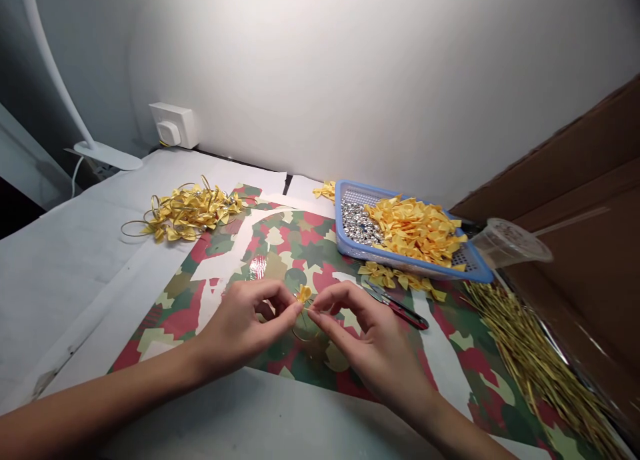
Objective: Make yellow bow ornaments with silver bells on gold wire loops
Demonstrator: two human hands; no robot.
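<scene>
Left grip [240, 320] and right grip [365, 340] closed, fingertips pinching yellow satin bow [303, 294] at gold wire loop [304, 331], raised above camouflage paper [280, 247], seemingly for fine control. Thread snips [400, 310], blue basket [339, 213] of satin bows [413, 230] just beyond, apparently kept within reach.

- Between the left hand [240, 328] and right hand [365, 340]: a ribbon bow [303, 294]
- Beyond the left hand: a heap of looped bows [190, 213]
- Beyond the right hand: snips [395, 303], then a basket [339, 220]
- Right of the right hand: wire ties [530, 360]

Satin bow [303, 294] partly behind left hand [240, 330]; gold ties [540, 373] cut off at edge.
</scene>
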